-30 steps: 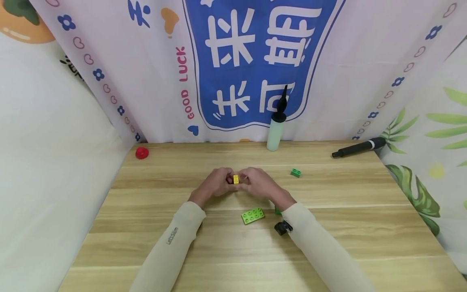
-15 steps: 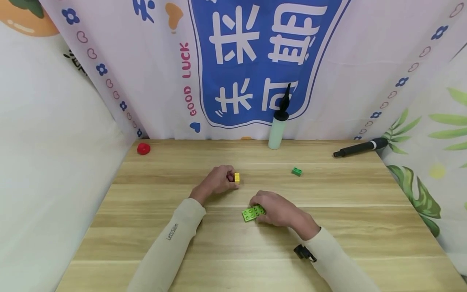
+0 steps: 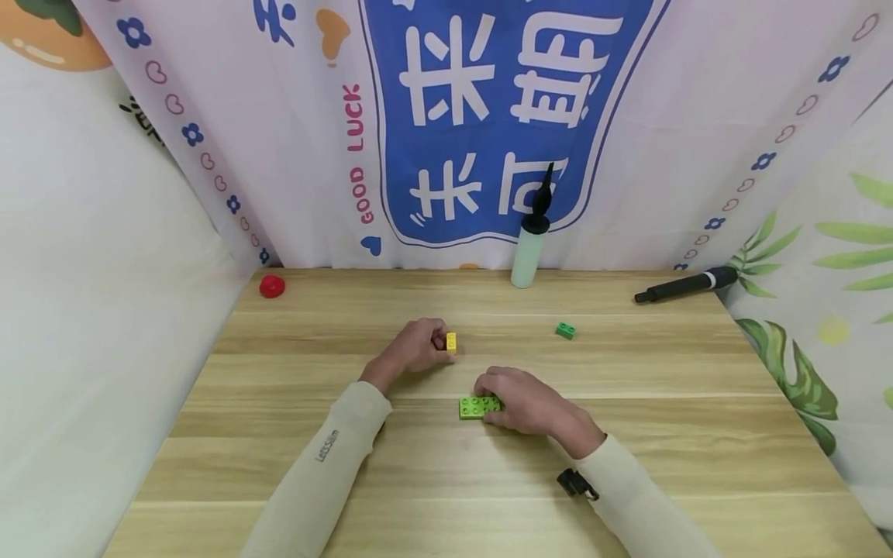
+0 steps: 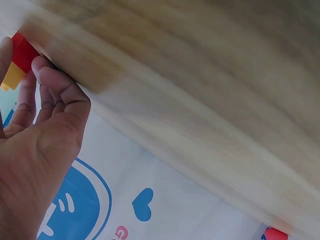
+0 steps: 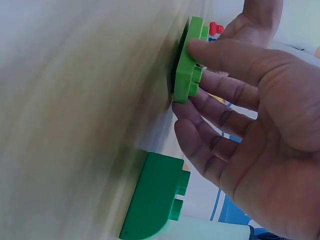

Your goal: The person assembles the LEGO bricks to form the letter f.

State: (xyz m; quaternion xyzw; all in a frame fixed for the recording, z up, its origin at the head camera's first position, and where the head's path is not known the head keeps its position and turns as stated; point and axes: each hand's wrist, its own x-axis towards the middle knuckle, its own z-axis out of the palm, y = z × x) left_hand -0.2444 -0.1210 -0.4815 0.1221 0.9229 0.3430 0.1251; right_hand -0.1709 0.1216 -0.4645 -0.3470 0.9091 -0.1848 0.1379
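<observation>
Fingers of the right hand (image 3: 526, 401) hold the light green brick (image 3: 470, 408) at its right end, thumb against one side, studs facing up; brick is at or just over the wooden tabletop (image 3: 453, 488), contact can't be confirmed. Grip is narrow, set by the brick's width. Left hand (image 3: 418, 345) is farther forward and to the left, finger and thumb pinching the red-and-yellow stack (image 4: 23, 52), yellow part uppermost, red part underneath, nearer the table in the left wrist view. Hands are apart, and so are the two held pieces. Progress, judging by how pieces lie: yellow on red looks done, the parts appear seated together; light green brick is picked out and gripped but not attached to the stack. Also unjoined: small green brick (image 3: 566, 331), lying alone to the right, beyond the right hand, neither hand touching it. Right wrist view shows a dark green curved brick (image 5: 152, 197) near the fingers, not held; can't tell whether it's that same small one or another hidden under the hand in the head view. So, probably partway: one join made, green pieces loose, final count unclear. Round red piece (image 3: 272, 287) at far left corner, pale green pump (image 3: 526, 260) standing at the back, black rod (image 3: 680, 287) at far right: all untouched.
</observation>
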